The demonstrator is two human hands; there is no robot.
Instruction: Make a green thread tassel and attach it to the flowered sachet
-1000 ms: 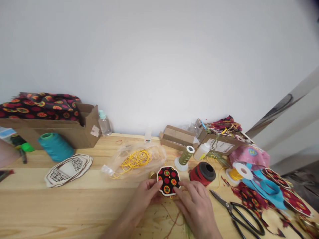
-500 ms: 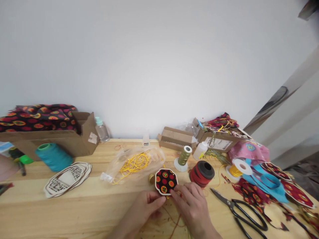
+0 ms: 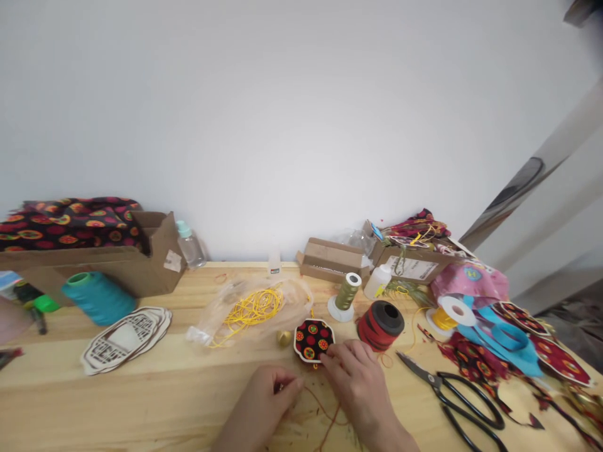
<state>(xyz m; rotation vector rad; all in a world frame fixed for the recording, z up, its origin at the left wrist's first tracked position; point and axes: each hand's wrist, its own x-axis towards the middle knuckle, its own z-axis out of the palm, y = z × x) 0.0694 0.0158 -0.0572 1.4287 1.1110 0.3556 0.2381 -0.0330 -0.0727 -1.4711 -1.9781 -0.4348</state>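
Observation:
A scalloped plaque (image 3: 314, 341) with a pale rim and dark flowered fabric lies on the wooden table, a small yellow loop at its lower edge. My right hand (image 3: 360, 389) rests at its lower right edge, fingers bent together; what is under the fingertips is hidden. My left hand (image 3: 266, 405), thumb and forefinger pinched, is below and left of the plaque, apart from it. A thin reddish cord (image 3: 325, 411) runs from near the left fingertips across the table towards my right hand. A round brass bell (image 3: 283, 339) sits just left of the plaque.
Black-handled scissors (image 3: 452, 389) lie right of my right hand, near fabric scraps (image 3: 475, 364). Behind stand a red cord spool (image 3: 377, 329), a green thread spool (image 3: 347, 295) and a white bottle (image 3: 377, 282). Yellow cord (image 3: 257, 307) in plastic and a teal cone (image 3: 98, 298) are to the left.
My left hand has moved down and left, away from the plaque, with the cord now stretching from its fingertips. The bell shows more fully. My right hand stays at the plaque's edge.

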